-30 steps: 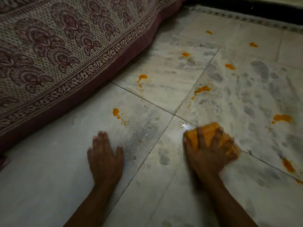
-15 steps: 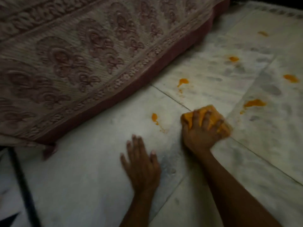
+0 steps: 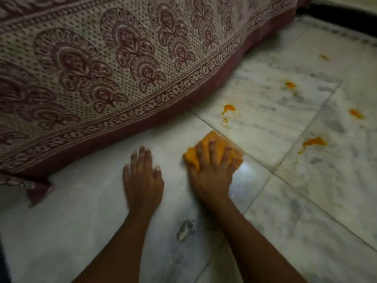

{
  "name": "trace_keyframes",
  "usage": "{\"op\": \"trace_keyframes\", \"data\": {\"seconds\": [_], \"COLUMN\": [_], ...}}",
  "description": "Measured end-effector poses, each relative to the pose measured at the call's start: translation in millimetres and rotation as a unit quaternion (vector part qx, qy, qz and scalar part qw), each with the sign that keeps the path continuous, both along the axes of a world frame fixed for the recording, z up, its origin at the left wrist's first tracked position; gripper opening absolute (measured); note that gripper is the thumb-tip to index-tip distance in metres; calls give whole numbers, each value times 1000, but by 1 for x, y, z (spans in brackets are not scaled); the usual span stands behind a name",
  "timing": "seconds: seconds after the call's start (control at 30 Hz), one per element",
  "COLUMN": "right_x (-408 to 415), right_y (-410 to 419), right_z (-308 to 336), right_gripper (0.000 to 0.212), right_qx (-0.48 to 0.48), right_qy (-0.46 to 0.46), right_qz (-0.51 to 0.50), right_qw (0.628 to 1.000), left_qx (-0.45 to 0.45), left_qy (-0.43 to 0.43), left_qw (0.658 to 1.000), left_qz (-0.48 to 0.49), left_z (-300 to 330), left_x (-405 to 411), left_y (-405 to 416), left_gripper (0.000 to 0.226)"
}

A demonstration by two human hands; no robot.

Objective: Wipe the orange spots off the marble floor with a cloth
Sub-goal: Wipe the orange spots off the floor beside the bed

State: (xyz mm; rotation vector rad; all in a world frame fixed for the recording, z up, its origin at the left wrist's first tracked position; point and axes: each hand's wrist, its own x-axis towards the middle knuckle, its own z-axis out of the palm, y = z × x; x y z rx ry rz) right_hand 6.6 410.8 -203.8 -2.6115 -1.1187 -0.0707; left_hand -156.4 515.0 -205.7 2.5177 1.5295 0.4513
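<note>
My right hand presses a bunched orange cloth flat against the white marble floor, fingers spread over it. My left hand lies palm down on the floor just left of it, holding nothing. Orange spots stay on the tiles beyond the cloth: one close by, one further right, and smaller ones toward the far corner. A wet sheen shows on the tile right of my right hand.
A patterned cream and maroon bedspread hangs down to the floor along the left and back, its hem close behind my hands. A dark smudge marks the floor between my forearms. A dark skirting runs along the far right.
My right hand has slid the cloth left across the tile joint, over the place where an orange spot lay beside my left hand. The view has swung further left.
</note>
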Motion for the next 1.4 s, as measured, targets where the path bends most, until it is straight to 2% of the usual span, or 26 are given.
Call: {"op": "trace_keyframes", "data": {"seconds": [0.1,0.17,0.2,0.27,0.33,0.37,0.43,0.5,0.57,0.63,0.67,0.7,0.77,0.83,0.87,0.93,1.0,1.07,1.1,1.13,1.2,1.27,1.3,1.33,1.4], "right_x": [-9,28,47,62,52,40,21,7,-2,3,13,25,37,32,22,-6,-25,-23,-13,1,21,14,4,-11,-38], "right_y": [-74,-98,-98,-66,-11,19,58,59,17,-42,-63,-72,-45,18,44,45,-2,-62,-79,-86,-62,-12,9,17,0], "right_z": [11,11,10,13,17,21,21,19,26,30,31,30,24,21,23,19,20,24,24,23,18,13,15,16,14], "right_gripper": [74,76,76,76,77,77,76,74,71,70,70,70,71,70,69,69,68,69,70,70,70,68,67,65,59], "right_qx": [-18,-46,-59,-69,-64,-66,-58,-90,-92,-97,-97,-91,-73,-42,-30,-41,-42,-39,-40,-39,-26,-3,11,17,0], "right_qy": [-37,-72,-66,-11,39,65,83,62,38,9,-4,-8,20,64,65,37,7,-12,-33,-43,-26,18,26,25,8], "right_qz": [207,279,252,76,-109,-152,-127,-6,141,234,233,187,8,-138,-143,-33,132,221,224,186,30,-106,-125,-103,14], "right_qw": [978,957,964,995,991,984,987,994,985,967,968,978,997,987,987,998,990,974,973,981,999,994,992,994,1000], "left_qx": [-15,-28,-31,-43,-45,-48,-51,-56,-59,-57,-55,-58,-52,-51,-50,-43,-39,-44,-46,-50,-49,-41,-36,-31,-26], "left_qy": [15,16,14,20,25,31,40,43,44,34,29,28,26,32,31,35,32,25,25,27,30,32,32,30,27], "left_qw": [1000,999,999,999,998,998,998,997,997,998,998,998,998,998,998,998,999,999,998,998,998,998,999,999,999], "left_qz": [14,17,17,18,22,19,15,21,19,19,18,19,16,18,18,14,18,20,22,21,19,20,20,20,16], "left_z": [10,14,16,18,19,19,18,17,17,19,20,21,20,19,19,18,17,19,19,20,20,16,15,14,14], "left_x": [1,4,6,6,5,4,4,5,4,3,4,4,5,6,4,3,3,3,3,4,5,4,4,3,1], "left_y": [-3,-4,-6,-5,-4,-2,-3,-2,-4,-6,-5,-4,-3,-1,2,-2,-2,-4,-3,-4,-2,-3,-3,-5,-4], "left_gripper": [68,67,67,67,67,67,68,67,66,66,66,65,65,65,65,65,64,64,64,65,65,66,66,65,64]}}
